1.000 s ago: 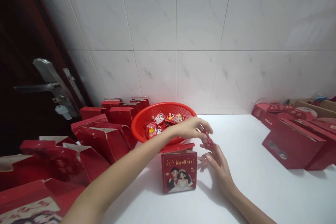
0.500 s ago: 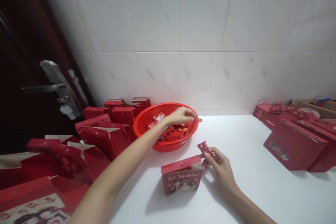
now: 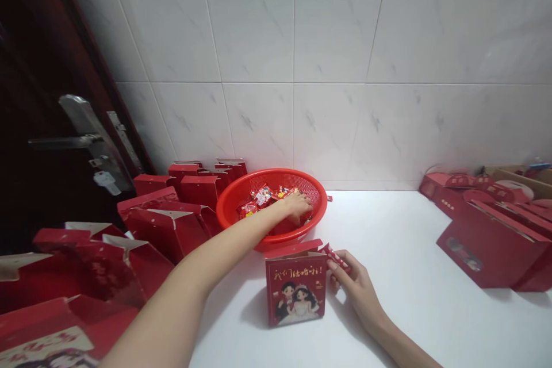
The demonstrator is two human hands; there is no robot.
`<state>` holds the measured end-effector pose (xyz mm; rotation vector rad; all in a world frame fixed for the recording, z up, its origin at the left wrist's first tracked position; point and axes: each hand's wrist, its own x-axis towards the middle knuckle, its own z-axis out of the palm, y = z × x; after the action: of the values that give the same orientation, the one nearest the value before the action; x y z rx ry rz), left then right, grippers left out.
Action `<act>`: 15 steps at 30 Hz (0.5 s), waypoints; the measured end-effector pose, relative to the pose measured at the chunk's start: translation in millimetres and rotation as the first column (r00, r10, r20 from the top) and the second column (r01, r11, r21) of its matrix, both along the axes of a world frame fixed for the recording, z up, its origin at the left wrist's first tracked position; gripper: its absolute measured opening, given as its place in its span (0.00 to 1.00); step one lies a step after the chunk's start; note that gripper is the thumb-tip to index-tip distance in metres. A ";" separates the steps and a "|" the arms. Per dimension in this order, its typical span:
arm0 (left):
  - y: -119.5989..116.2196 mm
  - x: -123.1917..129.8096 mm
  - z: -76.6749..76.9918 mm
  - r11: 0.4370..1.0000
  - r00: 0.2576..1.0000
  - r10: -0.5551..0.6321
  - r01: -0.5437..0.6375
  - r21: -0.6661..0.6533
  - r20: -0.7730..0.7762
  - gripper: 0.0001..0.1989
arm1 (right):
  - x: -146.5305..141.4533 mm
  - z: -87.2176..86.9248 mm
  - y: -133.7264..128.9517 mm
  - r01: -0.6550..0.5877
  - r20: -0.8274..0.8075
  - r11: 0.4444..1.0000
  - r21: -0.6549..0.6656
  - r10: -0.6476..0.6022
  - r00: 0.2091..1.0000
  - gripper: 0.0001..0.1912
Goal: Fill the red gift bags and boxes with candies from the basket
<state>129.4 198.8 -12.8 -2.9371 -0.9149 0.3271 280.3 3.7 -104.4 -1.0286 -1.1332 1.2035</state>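
My left hand (image 3: pixel 297 205) reaches down into a red plastic basket (image 3: pixel 230 223), fingers apart and bent, tips among the wrapped candies (image 3: pixel 262 195); any candy under the fingers is hidden. Between the thumb and fingers of my right hand (image 3: pixel 351 279) is a red candy packet with white dots (image 3: pixel 334 257). This hand is beside the right edge of a small red gift box (image 3: pixel 297 287), which stands upright with its top flap up. Its front carries gold writing and a cartoon wedding couple.
Several red boxes with raised flaps (image 3: pixel 168 230) crowd the left side. More red boxes (image 3: pixel 491 241) stand at the right, near a cardboard carton (image 3: pixel 517 178). A tiled wall (image 3: pixel 336 132) closes off the back of the white table (image 3: pixel 388 230). A dark door (image 3: pixel 38 184) is at the left.
My left hand has lowered from above the basket's right side into the candies. The gift box is now more upright, its front facing me, and my right hand's candy packet is lower beside it.
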 end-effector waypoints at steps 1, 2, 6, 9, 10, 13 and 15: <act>-0.3 0.6 -1.3 1.000 1.000 0.006 -0.006 0.004 -0.018 0.16 | 0.1 0.2 -0.2 -0.004 0.009 1.000 0.002 0.004 1.000 0.20; -0.4 0.7 -2.6 1.000 0.999 0.016 -0.016 0.004 -0.034 0.17 | 0.2 0.4 -0.4 -0.010 0.019 1.000 0.005 0.010 1.000 0.20; 1.3 1.0 -6.3 0.997 0.995 0.071 -0.074 -0.030 -0.072 0.14 | 0.4 2.2 -0.4 -0.024 0.046 1.000 0.017 0.023 0.999 0.20; 4.5 1.8 -7.1 0.989 0.989 0.134 -0.138 -0.062 -0.068 0.09 | 0.3 2.6 0.4 -0.033 0.049 0.999 0.019 0.032 0.998 0.21; 5.7 1.5 -6.9 0.984 0.986 0.158 -0.162 -0.073 -0.057 0.09 | 0.2 2.4 0.6 -0.035 0.048 0.999 0.019 0.034 0.998 0.21; 9.6 -3.6 -4.9 0.966 0.974 0.228 -0.227 -0.122 -0.002 0.06 | 0.2 1.1 1.1 -0.032 0.043 0.999 0.018 0.031 0.999 0.21; 13.3 -11.0 -2.1 0.950 0.961 0.272 -0.260 -0.173 0.051 0.01 | 0.4 0.3 1.7 -0.033 0.038 0.999 0.016 0.033 0.999 0.20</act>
<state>118.4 212.1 -14.9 -2.9895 -1.3642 0.3197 280.6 5.4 -104.2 -1.0270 -1.1916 1.2036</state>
